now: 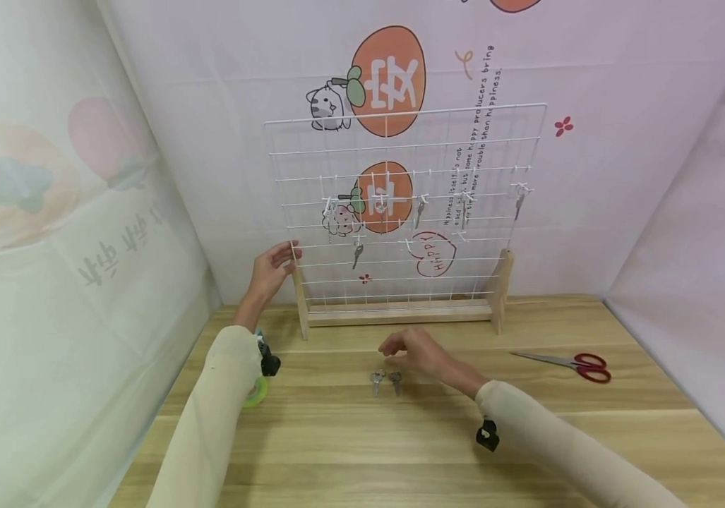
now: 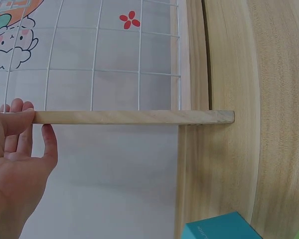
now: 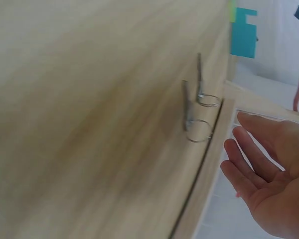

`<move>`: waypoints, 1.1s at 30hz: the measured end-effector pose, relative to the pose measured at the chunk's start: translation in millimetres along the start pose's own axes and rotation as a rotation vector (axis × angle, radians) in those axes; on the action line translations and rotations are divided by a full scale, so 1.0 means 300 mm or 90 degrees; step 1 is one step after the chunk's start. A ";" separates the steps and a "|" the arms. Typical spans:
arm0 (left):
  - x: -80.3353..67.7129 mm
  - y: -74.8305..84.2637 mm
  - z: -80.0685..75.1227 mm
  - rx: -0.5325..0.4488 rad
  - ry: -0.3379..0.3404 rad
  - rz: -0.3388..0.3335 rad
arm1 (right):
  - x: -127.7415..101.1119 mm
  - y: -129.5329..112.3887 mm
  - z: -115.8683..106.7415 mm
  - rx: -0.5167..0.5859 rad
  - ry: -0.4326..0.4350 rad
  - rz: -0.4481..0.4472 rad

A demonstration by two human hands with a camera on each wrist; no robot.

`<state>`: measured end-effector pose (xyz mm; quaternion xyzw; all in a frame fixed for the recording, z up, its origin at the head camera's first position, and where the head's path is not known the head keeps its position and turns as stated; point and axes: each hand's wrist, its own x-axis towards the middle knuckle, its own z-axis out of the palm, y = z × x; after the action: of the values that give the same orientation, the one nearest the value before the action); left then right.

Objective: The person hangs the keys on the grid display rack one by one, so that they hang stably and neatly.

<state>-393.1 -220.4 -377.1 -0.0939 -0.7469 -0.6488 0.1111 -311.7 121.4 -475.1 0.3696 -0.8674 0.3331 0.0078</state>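
A white wire grid rack on a wooden base [image 1: 400, 315] stands at the back of the table. My left hand [image 1: 271, 271] grips its left wooden side post [image 2: 129, 117] near the top, thumb on one face and fingers on the other. My right hand [image 1: 421, 351] hovers with loosely bent fingers just over two keys, holding nothing. These keys, one silver [image 1: 376, 382] and one darker [image 1: 396, 381], lie side by side on the table, each with a ring. In the right wrist view, both keys [image 3: 186, 107] show beside my fingertips.
Several keys hang from white hooks on the grid, among them a low one [image 1: 358, 254] and one at the right [image 1: 519, 204]. Red-handled scissors [image 1: 591, 367] lie at the right. By my left forearm are a green tape roll [image 1: 257, 392] and a teal box [image 2: 222, 227].
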 end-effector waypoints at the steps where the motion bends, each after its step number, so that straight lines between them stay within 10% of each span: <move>1: 0.001 -0.002 0.000 0.003 0.003 0.002 | -0.004 0.004 0.008 -0.001 -0.001 0.005; 33: -0.004 -0.002 0.003 0.029 0.017 -0.002 | 0.000 -0.003 0.028 -0.016 0.002 -0.001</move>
<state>-392.1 -219.5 -378.2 -0.0815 -0.7600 -0.6331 0.1226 -309.3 116.0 -481.0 0.3695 -0.8711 0.3232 0.0142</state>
